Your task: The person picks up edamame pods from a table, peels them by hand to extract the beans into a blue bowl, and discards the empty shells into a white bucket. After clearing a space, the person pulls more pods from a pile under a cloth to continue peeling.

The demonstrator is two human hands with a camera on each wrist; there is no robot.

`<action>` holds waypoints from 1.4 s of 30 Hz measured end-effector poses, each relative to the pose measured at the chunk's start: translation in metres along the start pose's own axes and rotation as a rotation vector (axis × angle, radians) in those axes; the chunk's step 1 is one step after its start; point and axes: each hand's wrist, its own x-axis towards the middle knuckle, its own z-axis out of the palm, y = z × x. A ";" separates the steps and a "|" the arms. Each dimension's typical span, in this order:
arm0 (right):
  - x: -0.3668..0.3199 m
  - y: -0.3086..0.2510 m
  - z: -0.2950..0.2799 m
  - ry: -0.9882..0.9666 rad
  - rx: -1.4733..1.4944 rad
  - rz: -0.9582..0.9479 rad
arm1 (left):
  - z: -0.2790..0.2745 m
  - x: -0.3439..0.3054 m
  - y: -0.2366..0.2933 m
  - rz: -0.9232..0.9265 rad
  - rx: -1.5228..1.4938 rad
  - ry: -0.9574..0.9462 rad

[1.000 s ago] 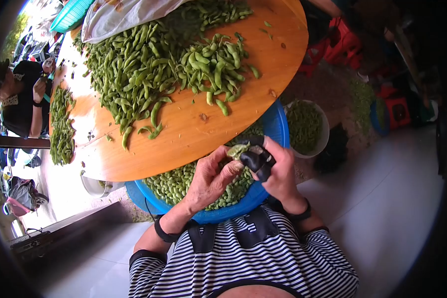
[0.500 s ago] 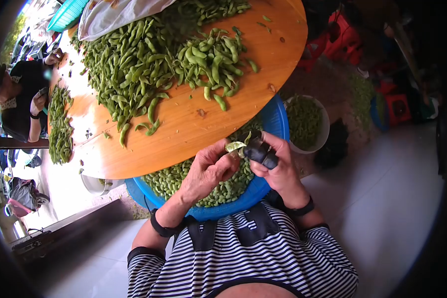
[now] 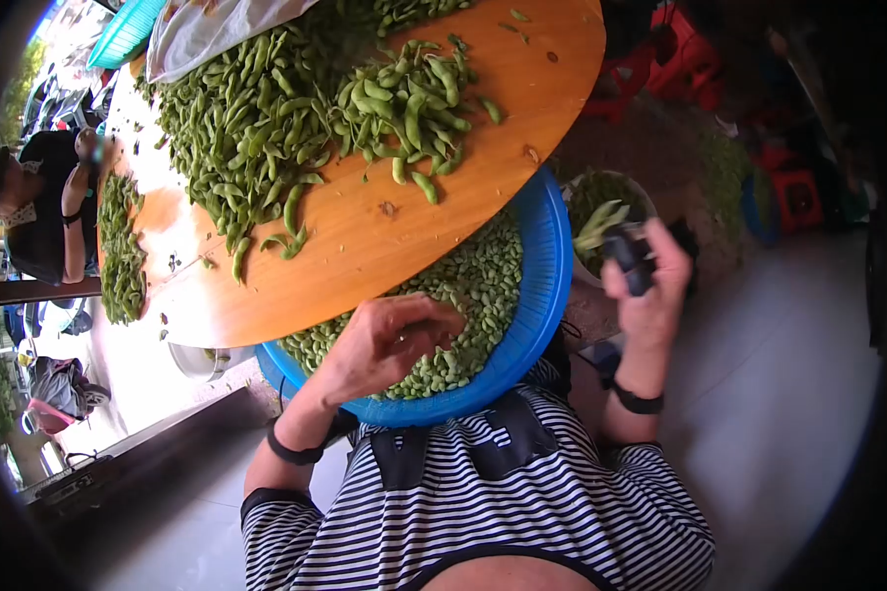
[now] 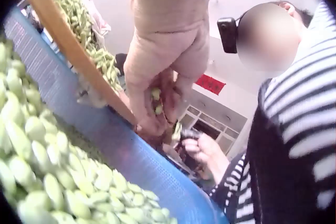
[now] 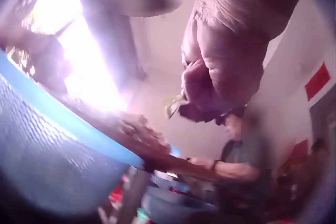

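My left hand [image 3: 384,340] is over a blue plastic basin [image 3: 550,258] of shelled green soybeans [image 3: 483,286]. Its fingers curl inward, and the left wrist view shows a couple of loose soybeans [image 4: 156,95] held in them. Out to the right, my blurred right hand [image 3: 655,276], with black covers [image 3: 629,258] on its thumb and finger, pinches a split, pale green soybean pod [image 3: 599,225]. That pod overlaps the rim of a white bucket [image 3: 643,197] holding green pods. In the right wrist view the pod pokes out past the fingers.
A round wooden table [image 3: 384,231] overhangs the basin and bears a large heap of unshelled pods [image 3: 256,128] under a white cloth [image 3: 217,34]. Another person [image 3: 44,202] sits at the far left. Red stools [image 3: 685,64] stand at the right.
Both hands were together over the basin, working at a pod. Now they are apart: the right hand has swung right to the bucket with the pod, the left stays over the basin, slightly left.
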 end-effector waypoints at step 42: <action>-0.003 -0.013 0.071 -0.588 -0.070 0.090 | -0.003 0.020 0.008 -0.090 -0.562 0.132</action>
